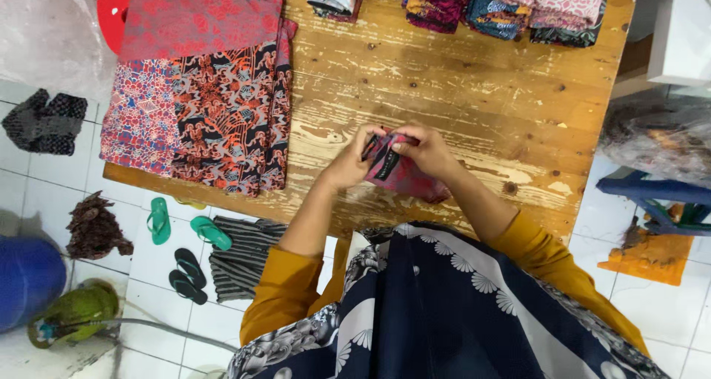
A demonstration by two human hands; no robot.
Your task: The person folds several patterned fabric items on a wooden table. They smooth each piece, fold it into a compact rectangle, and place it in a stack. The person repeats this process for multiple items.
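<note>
Near counter edge: both hands are pinching a small folded pink-and-dark patterned cloth [400,173] just above the worn wooden counter [459,82].
Left hand [348,164]: grip is closing on the cloth's left end.
Right hand [426,149]: grip is holding the cloth's top edge, beside a small dark rectangular label [387,165].
Left of counter: flat red-and-black batik fabrics [200,90] are lying stacked.
Far edge: folded multicoloured cloth bundles [474,1] are sitting in a row.
Floor: green sandals [185,227] are lying on white tiles.

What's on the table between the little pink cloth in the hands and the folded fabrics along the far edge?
Nothing: in the head view, only bare worn wood of the table lies between the pink cloth and the folded fabrics.
</note>
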